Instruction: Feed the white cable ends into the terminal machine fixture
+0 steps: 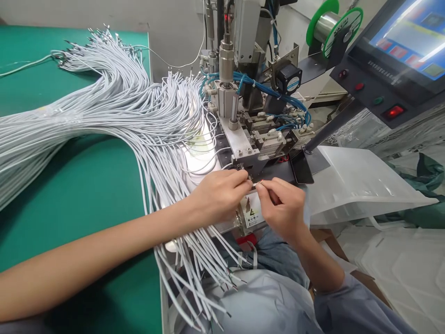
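Note:
My left hand [225, 192] is closed in a pinch on a white cable [255, 184] just in front of the machine's front edge. Facing it, my right hand [283, 204] pinches the short end of the same cable between thumb and finger; the tip is mostly hidden. Both hands are close together, level with the front of the soldering machine [239, 139]. A large bundle of white cables [114, 111] fans out on the left, and several loose ends hang down under my left forearm.
A green mat [104, 185] covers the table at left. A solder wire spool [328, 27] and a control screen [410, 37] stand at upper right. A translucent plastic tray [368, 185] sits right of the machine. A warning label [253, 211] is below my hands.

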Available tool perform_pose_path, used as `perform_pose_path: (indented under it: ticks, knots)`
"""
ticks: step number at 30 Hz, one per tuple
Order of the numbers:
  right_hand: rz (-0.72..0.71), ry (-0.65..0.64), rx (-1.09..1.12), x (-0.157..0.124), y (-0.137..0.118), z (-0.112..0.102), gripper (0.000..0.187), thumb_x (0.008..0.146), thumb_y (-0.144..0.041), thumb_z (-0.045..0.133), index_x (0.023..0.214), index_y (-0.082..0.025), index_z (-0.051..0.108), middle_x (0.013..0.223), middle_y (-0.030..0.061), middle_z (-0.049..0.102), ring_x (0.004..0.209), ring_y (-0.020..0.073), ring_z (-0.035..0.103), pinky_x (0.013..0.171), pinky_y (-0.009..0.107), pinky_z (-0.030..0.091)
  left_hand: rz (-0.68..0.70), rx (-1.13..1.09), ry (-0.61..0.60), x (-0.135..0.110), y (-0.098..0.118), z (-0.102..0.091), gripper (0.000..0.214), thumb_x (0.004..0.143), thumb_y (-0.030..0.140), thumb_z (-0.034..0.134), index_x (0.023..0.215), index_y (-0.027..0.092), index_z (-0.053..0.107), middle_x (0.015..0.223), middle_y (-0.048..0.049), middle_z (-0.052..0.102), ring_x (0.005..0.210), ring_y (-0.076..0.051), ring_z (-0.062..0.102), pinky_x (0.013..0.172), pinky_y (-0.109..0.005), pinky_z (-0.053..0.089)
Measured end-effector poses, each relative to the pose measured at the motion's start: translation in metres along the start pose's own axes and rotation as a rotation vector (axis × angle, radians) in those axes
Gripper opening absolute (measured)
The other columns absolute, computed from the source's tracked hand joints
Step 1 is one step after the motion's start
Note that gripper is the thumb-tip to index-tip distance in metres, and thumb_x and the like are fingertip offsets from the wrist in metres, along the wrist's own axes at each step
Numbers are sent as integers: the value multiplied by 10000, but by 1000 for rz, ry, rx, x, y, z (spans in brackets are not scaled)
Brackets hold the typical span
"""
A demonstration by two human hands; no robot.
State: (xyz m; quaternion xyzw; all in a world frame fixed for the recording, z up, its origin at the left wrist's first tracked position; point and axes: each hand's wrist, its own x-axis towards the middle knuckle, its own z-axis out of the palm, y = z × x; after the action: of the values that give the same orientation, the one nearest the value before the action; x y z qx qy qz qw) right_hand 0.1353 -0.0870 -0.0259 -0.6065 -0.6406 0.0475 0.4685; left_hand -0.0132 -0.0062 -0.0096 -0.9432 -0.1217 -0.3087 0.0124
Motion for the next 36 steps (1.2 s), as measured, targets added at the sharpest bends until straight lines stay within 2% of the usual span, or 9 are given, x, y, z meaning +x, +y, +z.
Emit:
perform_pose_path:
  ticks: [2,4,9,12,16,18,25,31,36]
  knots:
    - [16,-123,39,6,3,-6,210,812,-186,543,605,-170,576,511,-54,310,480,76,289,484,252,266,64,126,-21,0,-1,0,255,833,68,403,705,126,616,649,-27,564,531,-102,450,476,-228,319]
    - [41,-164,124,10,5,-7,252,805,-185,543,555,-174,526,504,-59,262,472,75,283,478,249,260,-7,76,-25,-1,0,1,242,839,92,419,712,134,620,646,-18,562,533,-100,459,477,-224,321]
    - [63,3,191,6,5,3,227,808,-192,540,584,-174,571,499,-60,235,466,82,279,475,254,260,-276,-334,-64,-3,5,6,193,879,169,477,790,134,644,648,5,568,560,-65,516,514,-163,385]
    - [127,-20,197,2,13,7,220,823,-222,533,621,-170,602,498,-56,287,475,87,316,485,249,292,-224,-262,-173,-4,2,9,199,890,176,451,828,117,631,694,-13,560,550,-71,504,504,-170,393]
    - [328,-124,295,3,37,11,220,835,-263,494,703,-165,640,643,3,543,595,115,490,550,248,382,-129,60,-354,-5,-7,13,167,840,95,423,837,108,590,774,-41,543,515,-87,472,448,-200,359]
    - [419,-147,373,5,47,14,201,815,-287,505,744,-163,647,686,15,593,636,131,531,576,254,413,-116,116,-420,-4,-12,15,187,819,49,407,849,112,580,794,-45,538,528,-94,490,461,-203,381]
    - [592,-228,594,12,54,28,192,726,-340,592,657,-162,569,559,-27,520,513,97,454,486,227,366,-122,126,-474,-7,-19,23,210,887,113,372,855,118,580,820,-48,549,565,-95,537,517,-202,456]
    - [664,-282,652,16,58,30,186,696,-329,592,623,-162,557,504,-45,476,474,85,410,472,229,328,-70,149,-529,-5,-17,19,288,845,93,420,1101,120,548,861,-63,565,610,-119,581,530,-219,476]
    - [693,-312,677,17,59,30,206,699,-320,590,581,-163,531,484,-55,454,459,72,382,467,227,305,-22,142,-573,-1,-17,15,236,836,82,432,1036,103,555,891,-90,562,663,-150,603,550,-249,492]
